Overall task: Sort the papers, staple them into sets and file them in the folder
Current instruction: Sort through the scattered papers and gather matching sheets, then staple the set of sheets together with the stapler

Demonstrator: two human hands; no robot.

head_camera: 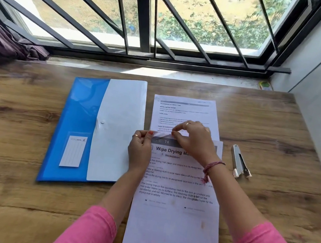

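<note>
Papers (177,196) lie in front of you on the wooden table (20,121): a near sheet headed "Wipe Drying Ma…", its title cut off by your right hand (192,140), overlapping a second sheet (186,110) whose small print is too blurred to read. Your left hand (139,149) pinches the near sheet's top left corner, lifted and curled; your right hand's curled fingers pinch that same top edge. The blue folder (79,130) lies closed just left; the stapler (240,162) lies right.
</note>
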